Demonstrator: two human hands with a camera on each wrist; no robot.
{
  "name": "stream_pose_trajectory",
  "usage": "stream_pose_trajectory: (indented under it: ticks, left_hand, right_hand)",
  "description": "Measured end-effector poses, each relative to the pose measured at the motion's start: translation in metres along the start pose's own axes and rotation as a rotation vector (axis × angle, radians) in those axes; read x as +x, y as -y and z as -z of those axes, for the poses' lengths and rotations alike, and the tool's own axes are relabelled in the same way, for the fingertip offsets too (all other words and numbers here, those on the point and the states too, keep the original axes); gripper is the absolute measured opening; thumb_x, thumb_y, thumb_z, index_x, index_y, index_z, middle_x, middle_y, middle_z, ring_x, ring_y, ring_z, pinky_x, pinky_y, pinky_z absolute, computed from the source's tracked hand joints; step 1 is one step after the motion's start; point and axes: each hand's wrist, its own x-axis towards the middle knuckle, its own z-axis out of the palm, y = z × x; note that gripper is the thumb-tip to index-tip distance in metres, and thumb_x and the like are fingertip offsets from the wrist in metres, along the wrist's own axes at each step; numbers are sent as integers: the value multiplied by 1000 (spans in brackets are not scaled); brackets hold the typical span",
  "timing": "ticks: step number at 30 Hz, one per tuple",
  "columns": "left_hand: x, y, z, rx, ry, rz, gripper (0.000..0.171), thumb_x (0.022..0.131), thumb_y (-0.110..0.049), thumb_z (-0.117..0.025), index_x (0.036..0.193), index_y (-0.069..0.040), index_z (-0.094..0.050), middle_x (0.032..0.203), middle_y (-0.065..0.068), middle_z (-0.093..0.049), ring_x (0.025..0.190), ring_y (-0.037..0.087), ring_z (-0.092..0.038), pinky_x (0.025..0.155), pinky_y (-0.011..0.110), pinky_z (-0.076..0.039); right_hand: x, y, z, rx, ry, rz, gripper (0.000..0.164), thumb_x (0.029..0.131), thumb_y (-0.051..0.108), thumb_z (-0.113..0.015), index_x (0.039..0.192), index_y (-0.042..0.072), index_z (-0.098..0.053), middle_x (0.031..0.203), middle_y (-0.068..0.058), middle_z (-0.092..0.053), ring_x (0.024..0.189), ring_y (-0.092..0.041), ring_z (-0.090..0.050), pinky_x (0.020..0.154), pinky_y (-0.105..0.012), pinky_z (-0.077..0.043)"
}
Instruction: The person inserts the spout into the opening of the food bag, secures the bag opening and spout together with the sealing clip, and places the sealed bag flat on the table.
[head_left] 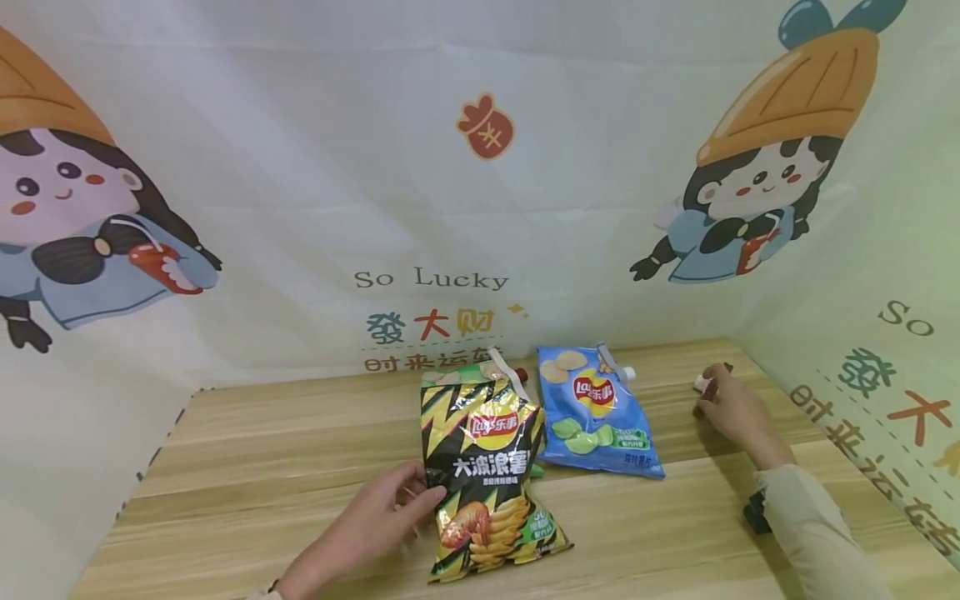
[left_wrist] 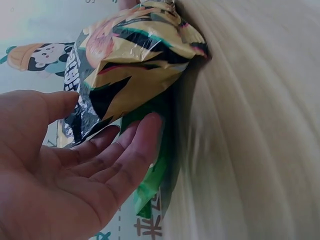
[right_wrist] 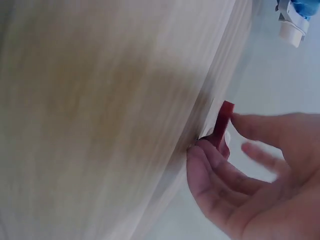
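A black-and-yellow chip bag [head_left: 487, 467] lies over a green chip bag [head_left: 465, 375], which it mostly hides. My left hand [head_left: 382, 508] is at the black-and-yellow bag's left edge. Its thumb touches the front, while the loosely extended fingers [left_wrist: 135, 155] reach under the edge. On the right side of the table, my right hand [head_left: 735, 412] pinches a red bag clip [right_wrist: 223, 120] with a white end between thumb and fingers, close to the tabletop.
A blue chip bag [head_left: 596, 417] lies right of the stacked bags, with a clip and white cap [head_left: 628, 374] at its top corner. A white clip with a red cap [head_left: 521, 375] is on the green bag. Printed cloth [head_left: 420, 200] hangs behind the wooden table [head_left: 285, 450].
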Motion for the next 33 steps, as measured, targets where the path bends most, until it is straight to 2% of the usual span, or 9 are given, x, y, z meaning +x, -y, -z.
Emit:
stream_pose_trajectory:
  ticks: [3,6,9,14,19,22,25,30,33]
  left_hand:
    - [0,-1,3,19,-8,-11,33,100,-35,-60,104,-3,-61,90,9,-64,76,25,-64,58,36,-57]
    - [-1,-2,7,55,-28,-28,31,100,-34,-60,104,-4,-62,91,8,-65,77,23,-65,61,33,-56]
    - [-1,-2,9,115,-61,-40,30,100,-35,-60,104,-6,-64,90,5,-66,77,19,-64,65,28,-55]
    - [-1,-4,13,184,-111,-64,23,99,-32,-61,101,-9,-67,88,2,-68,74,17,-65,69,25,-54]
    - [0,-11,17,215,-185,-60,11,98,-19,-64,98,-9,-68,85,2,-68,74,16,-63,68,24,-53]
    - [0,-16,20,243,-250,-57,7,97,-15,-65,96,-9,-69,82,-1,-67,74,12,-61,66,23,-52]
    - [-1,-21,23,269,-311,-74,5,96,-13,-66,94,-9,-68,80,-4,-65,72,8,-59,64,23,-52]
    - [0,-31,26,298,-381,-156,5,96,-13,-66,92,-10,-67,77,-7,-63,70,6,-57,58,23,-50]
    - [0,-37,26,311,-407,-229,3,95,-12,-67,94,-9,-67,77,-7,-63,68,5,-56,56,22,-49]
  right_hand:
    - [0,-1,0,-46,37,43,31,96,7,-60,119,-13,-52,96,-27,-65,76,-37,-62,63,-47,-48]
    - [-1,-2,1,-70,61,57,17,96,10,-61,99,-7,-60,87,-20,-64,77,-36,-60,68,-49,-47]
    - [-3,-3,1,-56,73,52,11,92,5,-63,86,-3,-58,79,-14,-59,70,-27,-53,63,-43,-45]
    - [-10,0,0,7,40,59,8,90,0,-58,90,-8,-55,73,-11,-54,60,-20,-47,53,-33,-40]
    - [-20,19,4,77,-100,62,15,95,1,-47,101,-11,-53,72,-15,-57,49,-15,-40,43,-27,-33]
    - [-27,38,9,110,-201,79,16,99,-1,-44,106,-12,-53,78,-22,-62,48,-16,-46,39,-26,-34]
    - [-34,62,14,139,-321,125,17,102,0,-45,108,-12,-55,79,-23,-65,52,-17,-54,38,-26,-37]
    - [-45,99,21,174,-498,220,13,100,-2,-51,106,-8,-61,77,-17,-66,56,-18,-60,41,-24,-41]
    - [-53,119,24,230,-518,276,9,99,-2,-55,105,-5,-61,78,-14,-66,59,-15,-60,47,-19,-46]
